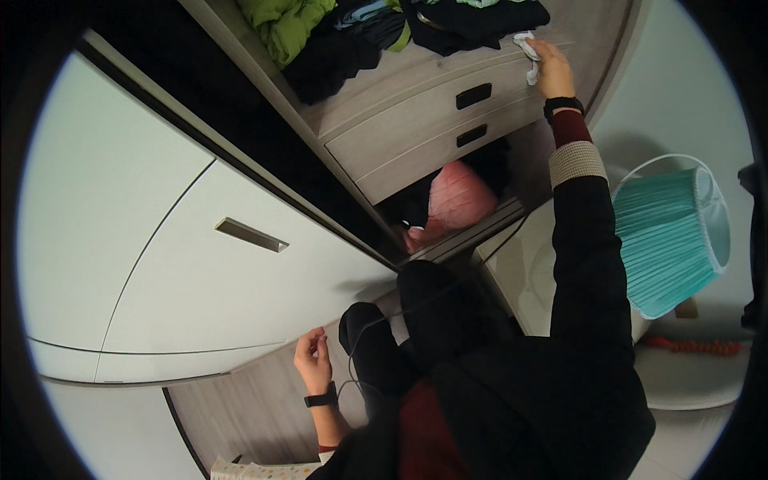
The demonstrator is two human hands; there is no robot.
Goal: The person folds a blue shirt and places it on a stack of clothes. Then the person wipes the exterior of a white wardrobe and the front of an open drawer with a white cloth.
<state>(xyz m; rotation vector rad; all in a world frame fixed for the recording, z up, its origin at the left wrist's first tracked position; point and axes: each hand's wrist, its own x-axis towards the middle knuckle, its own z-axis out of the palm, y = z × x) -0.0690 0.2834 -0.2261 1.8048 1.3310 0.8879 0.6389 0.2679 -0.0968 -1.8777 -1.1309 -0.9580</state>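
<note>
Stretched forward to the upper right, my right hand holds a small crumpled white cloth against the front edge of the wardrobe shelf. Part of the cloth hangs in front of the drawer face below, and the fingers hide some of it. Dark clothes lie on the shelf to the left of this hand. My left hand hovers low beside my knee over the wood-look floor, its fingers loosely bent and nothing in them.
Two drawers with black recessed handles sit below the shelf. A pink quilted item lies in the bottom compartment. The white door panel stands at left. A turquoise pleated lampshade is close to my right arm. A thin cable crosses my legs.
</note>
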